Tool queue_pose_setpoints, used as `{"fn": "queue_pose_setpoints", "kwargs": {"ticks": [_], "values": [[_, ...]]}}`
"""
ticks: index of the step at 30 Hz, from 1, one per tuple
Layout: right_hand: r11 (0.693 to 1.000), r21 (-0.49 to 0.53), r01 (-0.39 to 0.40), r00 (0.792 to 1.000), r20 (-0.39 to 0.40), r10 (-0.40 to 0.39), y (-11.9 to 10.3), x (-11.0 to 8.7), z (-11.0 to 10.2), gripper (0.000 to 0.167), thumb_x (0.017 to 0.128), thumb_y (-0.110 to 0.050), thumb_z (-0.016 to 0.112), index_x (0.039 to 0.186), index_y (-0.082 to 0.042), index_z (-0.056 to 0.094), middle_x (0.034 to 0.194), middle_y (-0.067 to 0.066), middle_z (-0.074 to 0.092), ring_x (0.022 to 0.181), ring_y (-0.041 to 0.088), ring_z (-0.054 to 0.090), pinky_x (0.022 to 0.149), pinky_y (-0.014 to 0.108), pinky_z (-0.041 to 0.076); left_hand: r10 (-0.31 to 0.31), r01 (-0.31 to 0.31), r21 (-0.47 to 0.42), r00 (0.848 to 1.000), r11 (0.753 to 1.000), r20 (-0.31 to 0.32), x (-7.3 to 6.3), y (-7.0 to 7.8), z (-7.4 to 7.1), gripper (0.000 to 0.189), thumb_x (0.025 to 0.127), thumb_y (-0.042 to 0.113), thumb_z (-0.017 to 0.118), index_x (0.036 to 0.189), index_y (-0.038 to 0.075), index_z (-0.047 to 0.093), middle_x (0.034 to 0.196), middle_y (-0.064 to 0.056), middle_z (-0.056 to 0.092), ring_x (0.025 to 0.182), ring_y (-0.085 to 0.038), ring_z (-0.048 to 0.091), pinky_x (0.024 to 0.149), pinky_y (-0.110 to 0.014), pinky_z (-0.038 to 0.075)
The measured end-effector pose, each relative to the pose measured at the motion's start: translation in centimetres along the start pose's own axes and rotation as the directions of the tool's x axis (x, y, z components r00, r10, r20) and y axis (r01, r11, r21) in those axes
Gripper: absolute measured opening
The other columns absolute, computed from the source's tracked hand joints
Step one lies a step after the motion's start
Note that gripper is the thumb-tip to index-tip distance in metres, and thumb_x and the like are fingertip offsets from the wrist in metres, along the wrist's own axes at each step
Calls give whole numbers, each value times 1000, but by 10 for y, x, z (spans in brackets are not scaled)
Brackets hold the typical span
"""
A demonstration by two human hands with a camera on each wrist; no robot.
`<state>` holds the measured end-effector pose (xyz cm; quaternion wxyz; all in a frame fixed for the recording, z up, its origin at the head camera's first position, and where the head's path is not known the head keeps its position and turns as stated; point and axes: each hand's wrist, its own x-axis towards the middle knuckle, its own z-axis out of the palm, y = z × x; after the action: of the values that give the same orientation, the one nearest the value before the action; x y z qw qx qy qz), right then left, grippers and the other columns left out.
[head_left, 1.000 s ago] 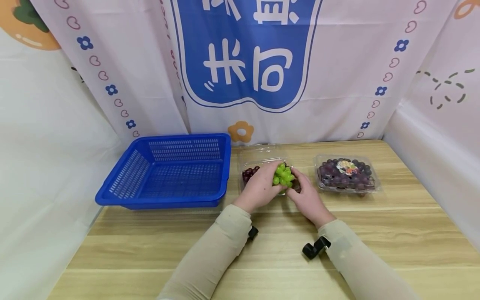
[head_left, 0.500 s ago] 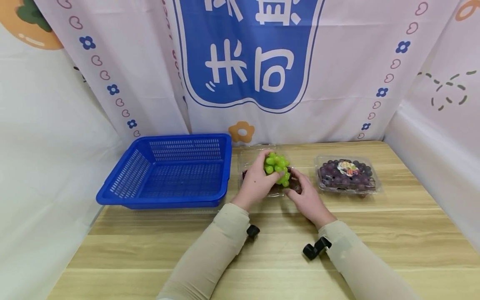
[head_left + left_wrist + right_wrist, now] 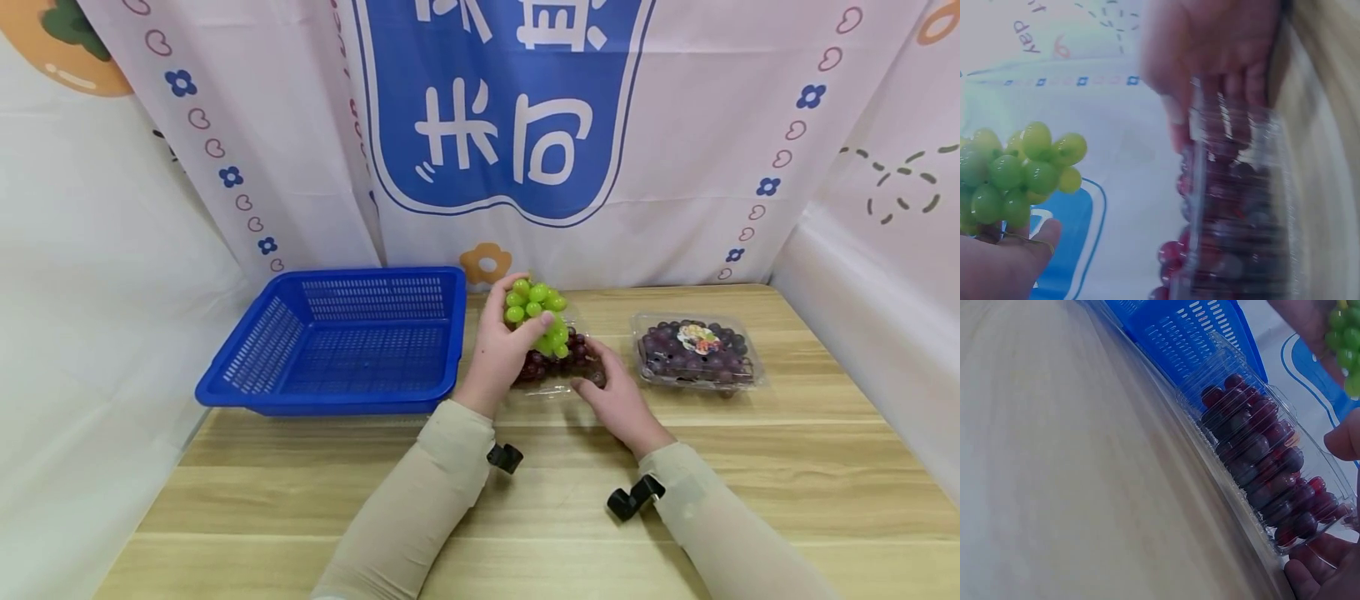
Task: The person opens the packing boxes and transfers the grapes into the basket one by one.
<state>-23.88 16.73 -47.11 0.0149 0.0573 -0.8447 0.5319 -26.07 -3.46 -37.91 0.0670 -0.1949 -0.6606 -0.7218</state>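
Observation:
In the head view my left hand (image 3: pixel 491 354) holds a bunch of green grapes (image 3: pixel 538 293), thumb in front and fingers behind, above a clear plastic box (image 3: pixel 551 390). The green bunch (image 3: pixel 1019 172) hangs apart from the box in the left wrist view. Dark red grapes (image 3: pixel 1257 450) fill the box. My right hand (image 3: pixel 621 407) grips the box's right end, its thumb and fingers on either side of the corner. The open lid behind is mostly hidden by my left hand and the grapes.
A blue plastic basket (image 3: pixel 330 398) stands left of the box, with nothing in it. Farther right sits a closed clear box of dark grapes (image 3: pixel 693 375) with a round sticker. Behind the wooden table (image 3: pixel 555 500) hangs a printed cloth (image 3: pixel 690 167).
My left hand has lifted the green grapes out of the box, up and to the left, uncovering the red grapes. My right hand has stayed at the box's right end.

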Motion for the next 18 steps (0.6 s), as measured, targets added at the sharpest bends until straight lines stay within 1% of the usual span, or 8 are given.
{"fn": "queue_pose_setpoints", "kwargs": {"ticks": [4,5,8,9,12,14,16,18], "values": [[1000,14,9,1000,-3,-9,1,1,0,72,97,-23,66,160,-20,30,160,11,32,143,37,35,116,63,22,8,-10,-59,1000,998,-25,-3,11,-2,50,97,24,67,143,29,48,138,-4,51,122,-23,56,98,-40,52],[1000,16,13,1000,-1,-13,1,1,0,72,97,-22,65,160,-19,30,160,11,32,143,37,35,115,62,23,17,-20,-74,999,997,-35,-3,14,-2,49,98,24,66,143,28,48,138,-4,51,123,-23,56,98,-40,52],[1000,15,9,1000,3,-9,1,0,0,73,97,-23,66,160,-19,29,160,11,32,143,37,35,115,63,23,60,-68,-139,996,988,-63,-3,21,-4,49,100,23,62,145,18,46,138,-9,51,121,-26,56,99,-42,51],[1000,14,7,1000,7,-8,1,0,0,73,97,-23,66,160,-19,29,160,11,32,143,37,35,115,63,23,77,-88,-164,994,983,-72,-2,24,-5,49,101,23,61,146,14,45,138,-11,51,120,-27,56,98,-42,51],[1000,21,0,1000,13,0,1,0,0,74,97,-24,66,160,-20,28,160,11,33,142,37,37,115,62,25,106,-127,-266,990,956,-89,0,30,-8,46,104,23,57,145,10,43,136,-17,52,118,-33,59,97,-43,52],[1000,28,-1,1000,13,1,1,0,0,74,97,-24,66,160,-19,28,159,12,34,141,37,39,115,61,26,120,-144,-323,988,935,-95,1,33,-10,44,106,25,54,146,10,41,135,-18,52,117,-35,61,96,-43,54],[999,34,0,1000,12,-1,1,1,0,74,97,-23,66,160,-19,28,159,13,35,140,37,40,115,60,27,121,-151,-368,987,918,-103,3,36,-14,41,107,26,52,145,13,41,131,-19,55,115,-37,63,93,-45,55],[999,34,5,1000,9,-6,1,1,0,74,97,-22,65,160,-17,28,159,14,35,140,38,40,115,59,28,127,-162,-384,985,909,-117,4,38,-19,40,108,27,50,145,14,40,130,-20,56,113,-38,65,90,-46,57]]}}
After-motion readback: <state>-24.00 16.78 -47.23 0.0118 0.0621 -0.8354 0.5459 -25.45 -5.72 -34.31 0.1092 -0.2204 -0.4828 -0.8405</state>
